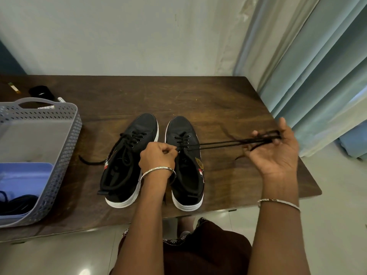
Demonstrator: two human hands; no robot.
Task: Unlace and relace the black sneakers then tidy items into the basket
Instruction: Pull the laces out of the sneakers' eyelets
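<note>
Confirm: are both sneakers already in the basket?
No: both sneakers stand side by side on the table, to the right of the basket.

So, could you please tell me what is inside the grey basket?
Inside the basket lies a blue tray with dark cords coiled at its near end. The rest of the floor looks bare, though the left part runs out of frame.
</note>
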